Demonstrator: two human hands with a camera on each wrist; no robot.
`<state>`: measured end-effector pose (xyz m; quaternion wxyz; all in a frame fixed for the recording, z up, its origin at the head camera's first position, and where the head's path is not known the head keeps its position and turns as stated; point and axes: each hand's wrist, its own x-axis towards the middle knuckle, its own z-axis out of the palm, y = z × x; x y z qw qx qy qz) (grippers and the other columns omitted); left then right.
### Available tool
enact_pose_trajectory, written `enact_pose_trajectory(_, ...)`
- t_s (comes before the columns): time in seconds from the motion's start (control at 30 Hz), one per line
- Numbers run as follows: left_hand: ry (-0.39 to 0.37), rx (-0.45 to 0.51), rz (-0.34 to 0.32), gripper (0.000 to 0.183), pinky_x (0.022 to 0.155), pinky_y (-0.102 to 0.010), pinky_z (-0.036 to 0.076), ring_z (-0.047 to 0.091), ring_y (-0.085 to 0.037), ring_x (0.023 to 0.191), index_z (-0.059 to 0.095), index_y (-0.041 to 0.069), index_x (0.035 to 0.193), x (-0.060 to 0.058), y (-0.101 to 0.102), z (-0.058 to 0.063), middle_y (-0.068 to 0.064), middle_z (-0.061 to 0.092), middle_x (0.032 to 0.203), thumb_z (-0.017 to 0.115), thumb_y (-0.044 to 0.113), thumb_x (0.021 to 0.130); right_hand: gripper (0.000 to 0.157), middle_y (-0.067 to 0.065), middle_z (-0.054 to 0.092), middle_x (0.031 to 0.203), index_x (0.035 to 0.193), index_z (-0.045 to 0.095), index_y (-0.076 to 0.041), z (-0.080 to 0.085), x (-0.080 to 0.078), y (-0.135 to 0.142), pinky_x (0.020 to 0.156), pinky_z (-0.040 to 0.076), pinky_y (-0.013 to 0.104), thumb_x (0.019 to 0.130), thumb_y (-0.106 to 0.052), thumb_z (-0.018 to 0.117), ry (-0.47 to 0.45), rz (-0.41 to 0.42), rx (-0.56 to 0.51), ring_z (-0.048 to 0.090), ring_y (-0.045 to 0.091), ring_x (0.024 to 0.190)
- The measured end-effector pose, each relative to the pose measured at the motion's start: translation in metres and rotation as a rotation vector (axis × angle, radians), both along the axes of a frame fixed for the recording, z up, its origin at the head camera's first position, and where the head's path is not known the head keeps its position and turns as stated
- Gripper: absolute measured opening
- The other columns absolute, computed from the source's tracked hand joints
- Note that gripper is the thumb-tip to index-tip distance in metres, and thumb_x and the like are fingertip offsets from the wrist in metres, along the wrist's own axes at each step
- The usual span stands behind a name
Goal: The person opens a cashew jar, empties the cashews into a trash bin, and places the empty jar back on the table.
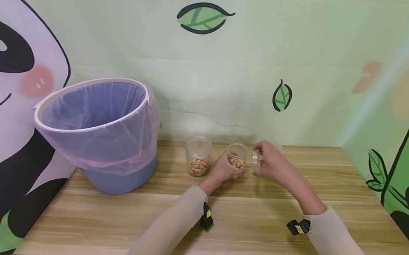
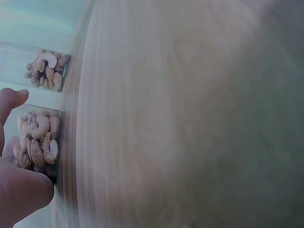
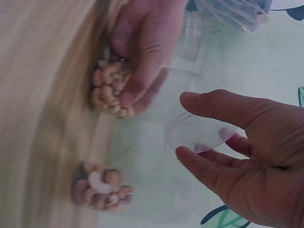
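My left hand (image 1: pixel 220 170) grips a clear jar (image 1: pixel 237 148) partly filled with cashews (image 2: pixel 35 145), its top uncovered. To the right of its mouth, my right hand (image 1: pixel 275 163) holds a clear round lid (image 3: pixel 202 135) between thumb and fingers, apart from the jar. Left of the gripped jar stands another clear jar (image 1: pixel 198 148), with a lid on and nuts inside. A third batch of nuts (image 3: pixel 100 188), in a clear jar, shows in the right wrist view; in the head view my right hand mostly hides that jar.
A blue bin (image 1: pixel 120 182) with a pink plastic liner (image 1: pixel 132 139) stands on the left of the wooden table (image 1: pixel 254 236). Behind the jars rises a green printed backdrop (image 1: pixel 227 86), close to the table's back edge.
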<state>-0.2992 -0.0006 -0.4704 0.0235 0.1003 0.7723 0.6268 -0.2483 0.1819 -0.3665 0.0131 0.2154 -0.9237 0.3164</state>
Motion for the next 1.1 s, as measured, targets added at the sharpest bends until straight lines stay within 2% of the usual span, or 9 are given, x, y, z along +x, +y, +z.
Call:
enact_pose_trajectory(0.13,0.002,-0.007,0.002,0.055,0.094,-0.036,0.050,0.061,-0.020,0.101,0.060,0.004,0.119,0.000,0.000,-0.001,-0.011,0.067,0.115,0.088,0.000,0.072,0.063,0.029,0.052,0.118,0.124,0.046,0.012,-0.012,0.005,0.007,0.086,0.056,0.048,0.076,0.005,0.086,-0.005,-0.039,-0.003,0.060,0.042,0.105)
enact_pose_trajectory(0.23,0.009,-0.015,0.003,0.056,0.094,-0.035,0.050,0.062,-0.020,0.101,0.059,0.003,0.119,-0.001,0.000,-0.001,-0.011,0.067,0.114,0.088,0.000,0.072,0.062,0.031,0.054,0.116,0.123,0.046,0.013,-0.022,0.008,0.011,0.086,0.057,0.048,0.075,0.006,0.086,-0.047,-0.051,-0.027,0.062,0.045,0.105)
enact_pose_trajectory(0.37,0.007,-0.018,0.004,0.057,0.095,-0.037,0.050,0.062,-0.022,0.104,0.059,0.003,0.121,0.000,-0.001,0.000,-0.012,0.066,0.117,0.088,0.000,0.072,0.065,0.035,0.059,0.123,0.127,0.046,0.015,-0.036,0.010,0.016,0.087,0.057,0.049,0.076,0.006,0.085,-0.129,-0.062,-0.036,0.064,0.048,0.109)
enact_pose_trajectory(0.43,0.007,-0.020,0.004,0.057,0.095,-0.037,0.050,0.062,-0.023,0.104,0.059,0.003,0.121,0.000,0.000,0.000,-0.012,0.066,0.118,0.088,0.000,0.072,0.065,0.034,0.061,0.123,0.127,0.049,0.015,-0.042,0.011,0.018,0.088,0.057,0.049,0.076,0.003,0.086,-0.139,-0.067,-0.022,0.064,0.046,0.109)
enact_pose_trajectory(0.57,0.012,-0.019,0.002,0.057,0.095,-0.036,0.050,0.063,-0.023,0.104,0.059,0.003,0.121,0.000,0.000,0.000,-0.012,0.067,0.117,0.088,0.000,0.071,0.062,0.030,0.065,0.116,0.125,0.054,0.015,-0.053,0.012,0.023,0.085,0.057,0.048,0.076,-0.004,0.088,-0.124,-0.074,-0.017,0.066,0.040,0.104)
enact_pose_trajectory(0.77,0.014,-0.011,0.000,0.058,0.094,-0.036,0.051,0.063,-0.022,0.103,0.060,0.003,0.122,0.002,-0.001,0.000,-0.012,0.067,0.116,0.088,-0.001,0.071,0.061,0.029,0.065,0.110,0.119,0.052,0.015,-0.065,0.012,0.030,0.082,0.055,0.048,0.077,-0.009,0.089,-0.093,-0.059,-0.015,0.064,0.038,0.100)
enact_pose_trajectory(1.1,0.007,-0.019,0.007,0.056,0.095,-0.036,0.050,0.063,-0.022,0.105,0.061,0.004,0.122,0.001,0.000,0.000,-0.011,0.068,0.118,0.087,-0.001,0.072,0.055,0.018,0.062,0.093,0.116,0.052,0.014,-0.070,0.011,0.035,0.069,0.050,0.040,0.080,-0.010,0.086,-0.101,-0.080,0.092,0.058,0.026,0.082)
